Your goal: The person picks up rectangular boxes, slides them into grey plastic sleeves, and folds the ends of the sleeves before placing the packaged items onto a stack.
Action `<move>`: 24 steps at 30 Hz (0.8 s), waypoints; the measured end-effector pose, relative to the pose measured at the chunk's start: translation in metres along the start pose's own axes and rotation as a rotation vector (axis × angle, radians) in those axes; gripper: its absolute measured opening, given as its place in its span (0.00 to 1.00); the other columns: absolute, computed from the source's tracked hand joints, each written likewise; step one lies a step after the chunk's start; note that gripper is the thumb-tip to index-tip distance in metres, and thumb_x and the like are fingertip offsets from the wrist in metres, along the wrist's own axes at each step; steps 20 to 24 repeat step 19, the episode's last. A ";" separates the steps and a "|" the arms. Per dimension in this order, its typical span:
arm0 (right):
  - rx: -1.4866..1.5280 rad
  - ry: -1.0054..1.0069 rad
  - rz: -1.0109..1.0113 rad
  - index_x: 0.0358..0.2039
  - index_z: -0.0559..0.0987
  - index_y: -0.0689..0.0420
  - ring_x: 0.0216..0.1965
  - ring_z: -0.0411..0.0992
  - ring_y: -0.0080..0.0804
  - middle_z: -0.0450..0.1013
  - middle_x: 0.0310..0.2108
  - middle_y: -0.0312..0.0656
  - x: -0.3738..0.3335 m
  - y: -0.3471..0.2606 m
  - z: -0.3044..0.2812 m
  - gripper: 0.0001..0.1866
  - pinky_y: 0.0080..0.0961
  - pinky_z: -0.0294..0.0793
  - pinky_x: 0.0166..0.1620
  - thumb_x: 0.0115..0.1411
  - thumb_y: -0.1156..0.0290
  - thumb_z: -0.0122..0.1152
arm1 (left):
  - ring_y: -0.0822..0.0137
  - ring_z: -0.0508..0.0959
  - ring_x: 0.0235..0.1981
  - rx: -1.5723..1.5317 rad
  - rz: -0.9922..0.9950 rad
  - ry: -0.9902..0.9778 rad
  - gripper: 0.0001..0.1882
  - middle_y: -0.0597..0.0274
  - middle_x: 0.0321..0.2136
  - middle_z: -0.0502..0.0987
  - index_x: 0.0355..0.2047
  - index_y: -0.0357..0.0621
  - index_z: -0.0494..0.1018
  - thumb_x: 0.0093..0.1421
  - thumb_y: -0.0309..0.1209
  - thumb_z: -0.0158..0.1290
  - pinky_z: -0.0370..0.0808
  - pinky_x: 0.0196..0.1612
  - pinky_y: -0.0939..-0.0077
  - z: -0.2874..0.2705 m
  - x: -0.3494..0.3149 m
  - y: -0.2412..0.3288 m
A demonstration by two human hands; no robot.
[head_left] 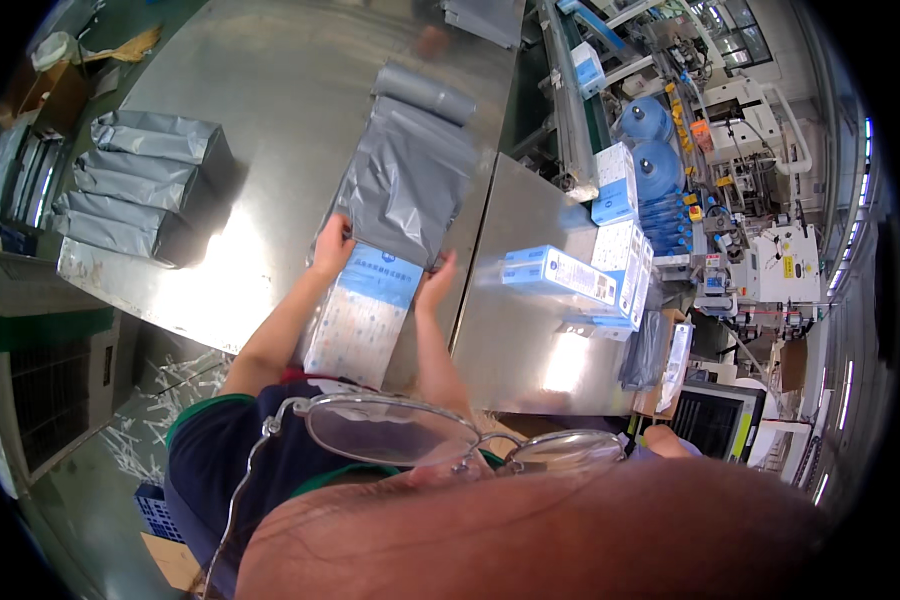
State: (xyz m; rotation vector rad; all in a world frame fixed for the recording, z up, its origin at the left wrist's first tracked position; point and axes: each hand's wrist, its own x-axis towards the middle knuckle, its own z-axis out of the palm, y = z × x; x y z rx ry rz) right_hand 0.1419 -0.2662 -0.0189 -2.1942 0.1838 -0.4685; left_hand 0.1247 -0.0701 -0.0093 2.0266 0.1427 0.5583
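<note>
A grey plastic bag (407, 170) lies flat on the metal table with its mouth toward me. My left hand (332, 247) has its fingers closed on the left edge of that mouth. Opposite it, my right hand (436, 279) pinches the right edge. Between my forearms is a white and light-blue pack (365, 315) with a dotted pattern. Its blue end sits at the bag's mouth; how much of it is inside, I cannot tell. A grey roll or folded stack of bags (425, 92) is at the bag's far end.
Filled grey bags (135, 185) stand in a row on the table (260, 110) at the left. On the right-hand table, blue and white packs (560, 275) lie near grey bags (646, 350). Beyond are a conveyor (573, 120), blue film rolls (656, 168) and machinery.
</note>
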 end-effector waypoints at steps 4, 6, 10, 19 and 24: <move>-0.386 -0.461 -0.021 0.23 0.71 0.64 0.27 0.67 0.49 0.67 0.24 0.57 0.007 0.023 -0.001 0.09 0.33 0.64 0.28 0.44 0.71 0.45 | 0.57 0.72 0.24 0.330 -0.216 -0.211 0.07 0.55 0.21 0.70 0.26 0.40 0.64 0.43 0.26 0.45 0.69 0.26 0.67 0.008 -0.010 -0.035; -0.418 -0.601 -0.130 0.21 0.72 0.64 0.27 0.67 0.51 0.67 0.24 0.57 0.004 0.016 -0.011 0.10 0.37 0.65 0.28 0.45 0.70 0.46 | 0.54 0.73 0.23 0.613 -0.147 -0.508 0.08 0.55 0.22 0.72 0.22 0.40 0.69 0.45 0.29 0.42 0.70 0.26 0.65 -0.008 -0.021 -0.043; -0.298 -0.937 -0.158 0.36 0.69 0.65 0.38 0.65 0.50 0.66 0.35 0.57 -0.111 0.044 -0.056 0.17 0.34 0.62 0.41 0.47 0.68 0.47 | 0.53 0.68 0.38 0.360 0.340 -0.734 0.11 0.44 0.33 0.69 0.32 0.39 0.69 0.49 0.26 0.39 0.65 0.40 0.67 -0.071 -0.143 -0.054; -0.541 -1.232 -0.062 0.22 0.74 0.61 0.23 0.70 0.41 0.69 0.26 0.55 -0.081 0.020 -0.095 0.08 0.31 0.68 0.29 0.43 0.69 0.51 | 0.53 0.69 0.21 0.162 -0.303 -0.747 0.09 0.49 0.17 0.67 0.18 0.37 0.65 0.44 0.31 0.48 0.64 0.25 0.66 -0.091 -0.102 -0.009; -0.541 -1.232 -0.062 0.22 0.74 0.61 0.23 0.70 0.41 0.69 0.26 0.55 -0.081 0.020 -0.095 0.08 0.31 0.68 0.29 0.43 0.69 0.51 | 0.53 0.69 0.21 0.162 -0.303 -0.747 0.09 0.49 0.17 0.67 0.18 0.37 0.65 0.44 0.31 0.48 0.64 0.25 0.66 -0.091 -0.102 -0.009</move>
